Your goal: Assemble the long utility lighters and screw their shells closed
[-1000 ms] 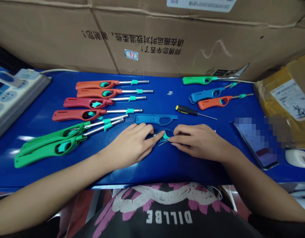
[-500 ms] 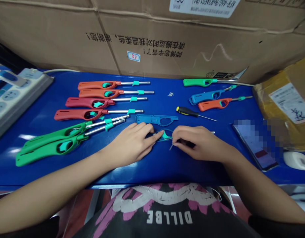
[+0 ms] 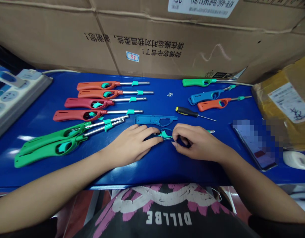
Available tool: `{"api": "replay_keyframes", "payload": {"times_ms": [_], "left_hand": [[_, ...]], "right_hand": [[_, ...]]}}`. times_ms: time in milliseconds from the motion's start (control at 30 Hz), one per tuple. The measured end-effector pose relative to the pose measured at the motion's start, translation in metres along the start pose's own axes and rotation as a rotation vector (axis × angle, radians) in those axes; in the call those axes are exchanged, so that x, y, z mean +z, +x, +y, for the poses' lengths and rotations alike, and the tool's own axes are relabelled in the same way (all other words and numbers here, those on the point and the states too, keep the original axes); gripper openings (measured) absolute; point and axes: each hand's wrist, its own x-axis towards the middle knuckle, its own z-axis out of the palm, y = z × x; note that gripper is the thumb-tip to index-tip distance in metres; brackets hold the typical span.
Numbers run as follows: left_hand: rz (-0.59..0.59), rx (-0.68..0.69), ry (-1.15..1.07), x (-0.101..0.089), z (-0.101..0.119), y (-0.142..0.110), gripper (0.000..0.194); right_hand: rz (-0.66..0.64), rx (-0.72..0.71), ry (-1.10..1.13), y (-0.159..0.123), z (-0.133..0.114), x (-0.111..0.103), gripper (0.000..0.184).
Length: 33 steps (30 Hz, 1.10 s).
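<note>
The left hand (image 3: 134, 145) is pinching a small teal plastic trigger (image 3: 164, 134) as the right hand (image 3: 195, 142), curled at three o'clock, contents unclear, is seemingly making adjustments demanding precision.

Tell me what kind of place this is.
Likely a small assembly or repair bench, perhaps in a home or workshop: a row of long-necked lighters, among them an orange lighter, a loose blue casing half, and a black-and-yellow screwdriver lie on a blue tabletop.
</note>
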Motion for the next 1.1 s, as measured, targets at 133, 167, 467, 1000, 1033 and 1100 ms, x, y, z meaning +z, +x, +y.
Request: {"api": "replay_keyframes", "payload": {"times_ms": [133,167,467,1000,1033,1100], "left_hand": [[-0.007,0.004,0.007,-0.001,0.0,0.0,0.035],[-0.006,0.006,0.008,-0.001,0.0,0.0,0.037],[0.01,0.013,-0.009,-0.001,-0.001,0.001,0.036],[0.104,0.06,0.007,-0.003,-0.006,-0.002,0.03],[0.116,0.069,0.005,-0.003,-0.007,-0.002,0.029],[0.132,0.084,-0.008,-0.003,-0.008,-0.003,0.03]], "right_hand": [[0.035,-0.017,-0.018,0.001,0.005,0.003,0.005],[0.043,-0.035,-0.025,0.001,0.006,0.004,0.003],[0.11,-0.167,-0.089,-0.004,0.013,0.006,0.018],[0.074,-0.143,-0.164,-0.003,0.008,0.002,0.019],[0.083,-0.146,-0.173,-0.003,0.008,0.003,0.019],[0.1,-0.14,-0.17,-0.003,0.008,0.005,0.019]]}}
